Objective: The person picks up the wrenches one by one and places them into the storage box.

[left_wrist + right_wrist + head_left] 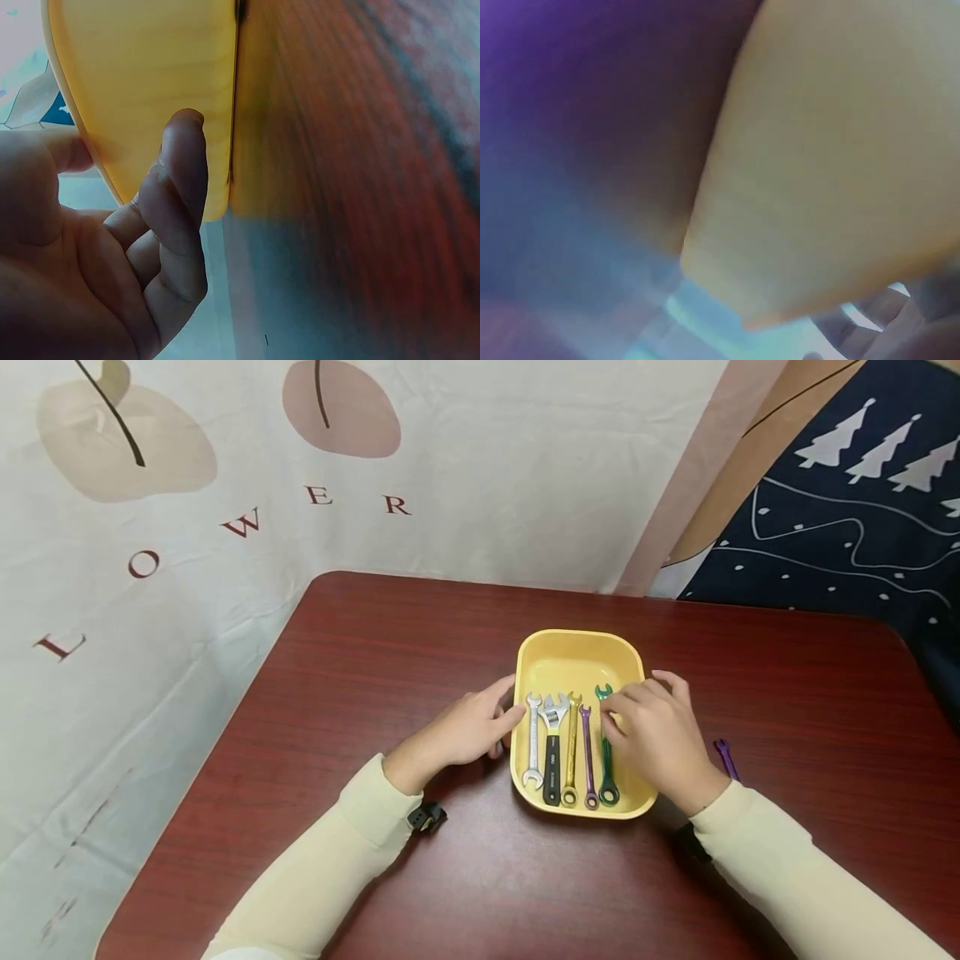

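Observation:
A yellow tray [581, 652] sits on the table with a row of wrenches in it. From left to right lie a silver double open-end wrench [533, 739], an adjustable wrench [552, 760] with a black handle, a gold wrench [572, 752], a purple wrench [587, 756] and a green wrench [607, 768]. My left hand [476, 724] holds the tray's left wall, thumb over the rim and fingers [184, 157] along the outside. Reaching over the right rim, my right hand [656, 735] pinches the green wrench below its open end, fingertips covering part of the shaft.
Another purple wrench [726, 758] lies on the dark red table [412, 643] right of the tray, partly hidden by the right sleeve. A printed cloth [510, 485] hangs behind the table's far edge. In the right wrist view, the tray's outer wall [832, 150] looms close.

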### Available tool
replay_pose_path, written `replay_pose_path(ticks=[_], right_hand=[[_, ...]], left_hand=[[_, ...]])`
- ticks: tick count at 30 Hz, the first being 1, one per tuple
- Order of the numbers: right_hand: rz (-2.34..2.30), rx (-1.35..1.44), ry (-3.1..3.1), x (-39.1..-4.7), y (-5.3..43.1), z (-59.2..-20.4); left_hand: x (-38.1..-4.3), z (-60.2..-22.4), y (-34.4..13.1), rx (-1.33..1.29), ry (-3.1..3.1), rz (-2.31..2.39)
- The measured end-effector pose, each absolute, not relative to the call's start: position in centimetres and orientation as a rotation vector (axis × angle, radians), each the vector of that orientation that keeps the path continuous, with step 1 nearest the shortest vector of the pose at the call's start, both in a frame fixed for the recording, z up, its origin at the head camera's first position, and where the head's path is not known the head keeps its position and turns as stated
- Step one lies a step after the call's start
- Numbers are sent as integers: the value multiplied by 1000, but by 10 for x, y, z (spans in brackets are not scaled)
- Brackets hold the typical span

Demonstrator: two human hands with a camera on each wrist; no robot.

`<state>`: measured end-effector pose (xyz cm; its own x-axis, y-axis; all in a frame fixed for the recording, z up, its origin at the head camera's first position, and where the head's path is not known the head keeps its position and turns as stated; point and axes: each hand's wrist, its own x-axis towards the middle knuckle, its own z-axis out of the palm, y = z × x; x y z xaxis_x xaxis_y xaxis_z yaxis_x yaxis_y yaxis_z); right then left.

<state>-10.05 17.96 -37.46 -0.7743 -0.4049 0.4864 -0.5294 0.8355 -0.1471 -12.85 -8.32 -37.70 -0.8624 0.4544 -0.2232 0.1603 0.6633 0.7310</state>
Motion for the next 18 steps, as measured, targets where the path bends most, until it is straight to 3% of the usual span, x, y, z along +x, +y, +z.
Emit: replay_pose_path(ticks=[18], right_hand=[[486, 255, -2669, -95, 263, -341]], left_hand=[[-128, -378, -84, 468, 2487, 1043]])
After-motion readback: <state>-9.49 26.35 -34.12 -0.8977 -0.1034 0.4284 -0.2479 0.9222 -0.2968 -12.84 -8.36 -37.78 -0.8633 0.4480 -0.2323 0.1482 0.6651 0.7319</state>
